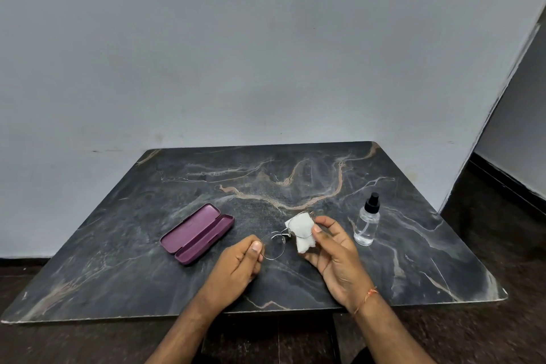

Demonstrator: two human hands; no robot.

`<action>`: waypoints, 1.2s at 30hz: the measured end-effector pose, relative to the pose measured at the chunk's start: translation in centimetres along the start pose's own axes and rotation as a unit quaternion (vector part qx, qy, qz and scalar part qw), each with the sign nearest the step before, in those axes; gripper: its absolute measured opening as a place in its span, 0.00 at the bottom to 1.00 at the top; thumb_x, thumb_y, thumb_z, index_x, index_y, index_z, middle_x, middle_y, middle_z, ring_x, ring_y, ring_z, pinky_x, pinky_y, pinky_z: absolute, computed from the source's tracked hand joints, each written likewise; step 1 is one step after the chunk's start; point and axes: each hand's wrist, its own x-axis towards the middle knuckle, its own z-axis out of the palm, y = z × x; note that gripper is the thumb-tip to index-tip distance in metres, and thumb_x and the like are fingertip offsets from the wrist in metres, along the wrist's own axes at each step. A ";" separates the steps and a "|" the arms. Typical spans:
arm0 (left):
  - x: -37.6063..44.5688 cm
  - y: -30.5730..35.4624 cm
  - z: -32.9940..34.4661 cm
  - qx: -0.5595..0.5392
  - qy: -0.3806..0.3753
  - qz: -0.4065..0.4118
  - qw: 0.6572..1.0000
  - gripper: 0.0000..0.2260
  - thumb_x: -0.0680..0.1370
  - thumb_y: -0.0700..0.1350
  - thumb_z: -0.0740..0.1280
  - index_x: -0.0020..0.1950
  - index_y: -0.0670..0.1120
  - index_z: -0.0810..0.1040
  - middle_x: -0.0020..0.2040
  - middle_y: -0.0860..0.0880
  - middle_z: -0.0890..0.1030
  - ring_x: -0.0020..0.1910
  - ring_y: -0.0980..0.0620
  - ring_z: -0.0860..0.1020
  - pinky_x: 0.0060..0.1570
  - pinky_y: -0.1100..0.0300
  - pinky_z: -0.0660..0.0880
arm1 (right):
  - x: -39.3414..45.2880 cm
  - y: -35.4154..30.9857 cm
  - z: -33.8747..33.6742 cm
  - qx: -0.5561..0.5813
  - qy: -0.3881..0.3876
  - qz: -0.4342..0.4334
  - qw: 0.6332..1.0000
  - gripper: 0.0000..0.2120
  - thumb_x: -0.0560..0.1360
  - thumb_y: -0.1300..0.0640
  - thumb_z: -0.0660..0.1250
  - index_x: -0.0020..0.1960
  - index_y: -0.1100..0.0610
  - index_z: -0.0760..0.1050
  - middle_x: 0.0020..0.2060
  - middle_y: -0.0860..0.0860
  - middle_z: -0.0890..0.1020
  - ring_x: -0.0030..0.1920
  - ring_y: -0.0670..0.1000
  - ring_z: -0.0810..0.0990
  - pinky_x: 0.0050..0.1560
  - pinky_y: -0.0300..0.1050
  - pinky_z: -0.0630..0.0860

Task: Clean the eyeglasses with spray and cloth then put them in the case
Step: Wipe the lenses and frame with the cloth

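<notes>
Holding the eyeglasses (276, 245) over the table's (118, 245) middle, left hand (236, 266) pinches one rim while right hand (334, 254) has fingers clamped on a white cloth (302, 232) against the other lens. Open purple case (197, 233) sits toward the left edge, spray bottle (367, 223) toward the right edge.

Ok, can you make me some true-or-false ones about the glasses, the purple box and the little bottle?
1. The purple hard eyeglass case lies open on the dark marble table. True.
2. The thin wire-framed eyeglasses are already inside the case. False: both hands hold them above the table.
3. The right hand holds the white cleaning cloth against one lens. True.
4. The clear spray bottle with the black top has fallen over. False: it stands upright.
5. The left hand holds the spray bottle. False: it pinches the eyeglasses' frame.
</notes>
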 end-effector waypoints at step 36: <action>0.2 0.4 0.1 -0.004 -0.014 -0.022 1.000 0.17 0.87 0.58 0.59 0.40 0.56 0.73 0.33 0.55 0.72 0.31 0.55 0.68 0.31 0.62 0.69 | 0.0 -0.2 0.0 -0.031 -0.050 0.010 0.998 0.23 0.80 0.61 0.69 0.74 0.53 0.76 0.60 0.60 0.86 0.52 0.53 0.84 0.48 0.50 0.84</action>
